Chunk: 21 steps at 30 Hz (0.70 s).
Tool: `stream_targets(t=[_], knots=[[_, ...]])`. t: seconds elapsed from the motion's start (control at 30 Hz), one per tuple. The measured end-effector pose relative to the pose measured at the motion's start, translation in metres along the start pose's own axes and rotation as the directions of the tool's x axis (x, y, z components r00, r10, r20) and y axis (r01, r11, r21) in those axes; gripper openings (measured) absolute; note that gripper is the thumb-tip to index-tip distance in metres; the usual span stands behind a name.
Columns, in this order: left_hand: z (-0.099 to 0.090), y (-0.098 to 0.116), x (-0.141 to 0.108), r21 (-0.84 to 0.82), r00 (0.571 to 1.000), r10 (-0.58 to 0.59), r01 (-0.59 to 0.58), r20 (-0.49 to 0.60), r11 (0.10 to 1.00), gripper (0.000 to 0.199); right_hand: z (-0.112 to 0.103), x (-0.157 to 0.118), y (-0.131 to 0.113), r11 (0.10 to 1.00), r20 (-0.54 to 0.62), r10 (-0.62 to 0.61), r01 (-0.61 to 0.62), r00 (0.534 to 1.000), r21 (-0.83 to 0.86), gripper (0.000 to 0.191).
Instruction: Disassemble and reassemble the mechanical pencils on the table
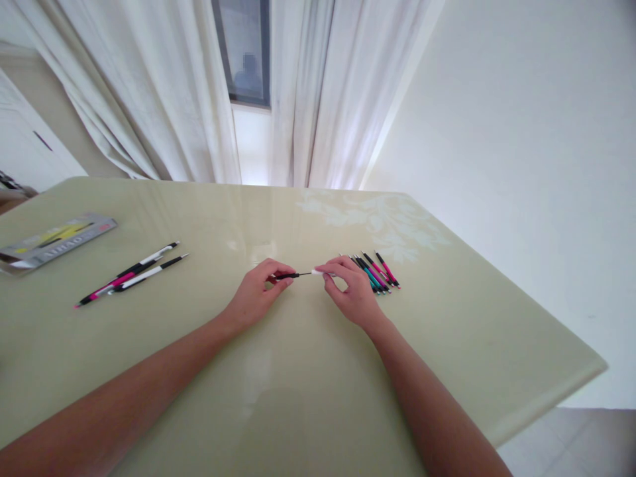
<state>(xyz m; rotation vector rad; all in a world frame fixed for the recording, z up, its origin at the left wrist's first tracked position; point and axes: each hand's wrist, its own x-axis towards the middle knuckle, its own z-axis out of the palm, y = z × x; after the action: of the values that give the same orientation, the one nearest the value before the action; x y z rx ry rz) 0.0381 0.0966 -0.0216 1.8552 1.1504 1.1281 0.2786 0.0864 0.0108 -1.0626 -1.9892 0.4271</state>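
Observation:
Over the middle of the table, my left hand (pixel 263 291) pinches the black section of a pen (pixel 288 276) between thumb and fingers. Opposite it, my right hand (pixel 352 291) grips a white pen barrel (pixel 316 272), mostly covered by the fingers. A thin dark refill (pixel 305 273) bridges the gap between the two parts. Just past my right hand lies a row of several pens (pixel 383 268) with black, teal, purple and pink barrels, partly hidden by that hand. Off to the left, pink-and-black and white-and-black pens (pixel 144 275) rest in a loose group.
A grey and yellow pen box (pixel 64 240) lies at the table's left side. The glossy pale green table (pixel 308 397) has a white leaf pattern at its far right. Curtains (pixel 163 93) hang behind its far edge, and a white wall (pixel 521 165) stands along the right.

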Motion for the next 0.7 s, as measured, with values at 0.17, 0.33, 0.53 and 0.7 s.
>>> stream_targets(t=[0.17,0.33,0.53,0.7], knots=[[-0.002,0.003,0.000,0.050,0.998,0.013,-0.016,0.065,0.999,0.025,0.007,-0.001,0.002,0.997,0.085,-0.035,0.029,0.996,0.066,0.025],[-0.002,0.003,-0.001,0.041,0.995,-0.013,0.009,0.101,0.999,0.027,0.012,-0.001,0.002,0.994,0.052,0.007,-0.012,0.999,0.109,0.017],[-0.004,0.006,-0.002,0.018,0.995,0.088,-0.089,0.048,0.996,0.017,0.018,-0.002,-0.003,0.992,0.089,0.031,-0.041,0.996,0.116,0.016],[-0.005,0.010,-0.004,0.080,0.984,0.174,-0.176,0.030,0.981,0.012,0.022,-0.004,-0.006,0.984,0.163,0.100,-0.121,0.982,0.129,0.020]])
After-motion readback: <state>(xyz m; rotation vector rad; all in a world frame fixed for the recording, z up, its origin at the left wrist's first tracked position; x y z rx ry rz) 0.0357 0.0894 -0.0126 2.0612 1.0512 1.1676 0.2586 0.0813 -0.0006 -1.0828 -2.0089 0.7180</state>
